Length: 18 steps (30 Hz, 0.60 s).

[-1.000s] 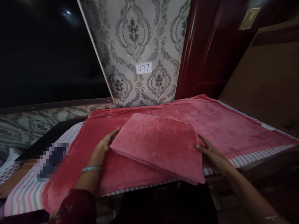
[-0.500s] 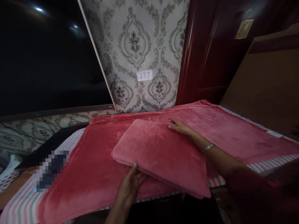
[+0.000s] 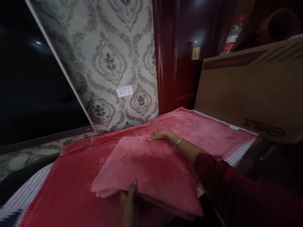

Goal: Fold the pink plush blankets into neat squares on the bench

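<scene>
The folded pink fleece blanket [image 3: 151, 170] lies on the spread red blanket [image 3: 71, 186]. The left hand [image 3: 129, 205] seemingly pinches its near edge; the right hand [image 3: 163, 136] presses flat, fingers spread, at the far edge. Soft, floppy, best gripped by the edges.

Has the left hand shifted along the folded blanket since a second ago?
Yes. The left hand has gone from the folded pink blanket's left edge to its near edge, thumb on top, nearer the camera and further from the 277 label on the wall.

Folded blanket [image 3: 151, 167] plush pink fleece; door [image 3: 176, 63] glossy red wood.
</scene>
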Each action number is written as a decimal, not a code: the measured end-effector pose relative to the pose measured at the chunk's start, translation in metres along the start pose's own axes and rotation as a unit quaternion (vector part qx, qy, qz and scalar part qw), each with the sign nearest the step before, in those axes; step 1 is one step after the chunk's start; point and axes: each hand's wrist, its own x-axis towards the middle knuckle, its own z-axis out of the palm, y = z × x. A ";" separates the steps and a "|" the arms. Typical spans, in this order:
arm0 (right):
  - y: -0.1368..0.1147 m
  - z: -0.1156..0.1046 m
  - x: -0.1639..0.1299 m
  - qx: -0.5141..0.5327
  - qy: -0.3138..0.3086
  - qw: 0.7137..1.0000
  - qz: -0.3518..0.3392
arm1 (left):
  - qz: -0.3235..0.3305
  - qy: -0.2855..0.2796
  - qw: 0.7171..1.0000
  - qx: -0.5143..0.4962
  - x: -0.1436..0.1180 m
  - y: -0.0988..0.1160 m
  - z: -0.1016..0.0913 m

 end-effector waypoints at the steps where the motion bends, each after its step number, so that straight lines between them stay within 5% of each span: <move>1: -0.001 -0.006 -0.005 0.012 0.010 1.000 0.013 | 0.011 -0.010 1.000 0.008 0.005 0.012 0.001; 7: 0.000 -0.045 -0.059 0.177 0.110 0.978 0.018 | 0.034 -0.072 0.997 0.010 0.041 0.093 0.006; 10: 0.018 -0.041 -0.089 0.295 0.115 0.948 0.008 | 0.006 -0.100 0.995 0.027 0.065 0.113 0.004; 18: 0.075 0.044 -0.126 0.333 0.083 0.930 0.128 | -0.086 -0.092 0.985 0.118 0.096 0.068 -0.035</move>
